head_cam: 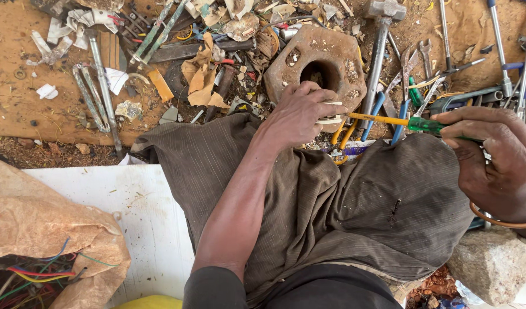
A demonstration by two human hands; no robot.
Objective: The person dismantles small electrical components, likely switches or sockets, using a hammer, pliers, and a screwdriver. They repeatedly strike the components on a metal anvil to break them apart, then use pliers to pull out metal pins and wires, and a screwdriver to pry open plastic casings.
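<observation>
Small pale part (330, 119), flat and slotted-looking, pinched in the left hand (297, 114) at mid-scene, just above the knee; too small to tell its kind. Left grip closed on it. Right hand (494, 160), at the right edge, has its grip closed around a green-handled screwdriver (388, 121); yellow shaft runs left, tip at or touching the pale part. Work looks in progress: tool applied, part not yet visibly apart or finished.

Just beyond the left hand: a rusty, many-sided metal block (317, 63) with a round central hole, pitted and crusted. A hammer (380, 46) lies beside it, head far. Farther right, spanners and pliers (429, 68) on bare dirt. Brown ribbed trousers (343, 206) fill the near centre. Near left, a torn paper sack (40, 229) spilling coloured wires; a white board (137, 212) under it.
</observation>
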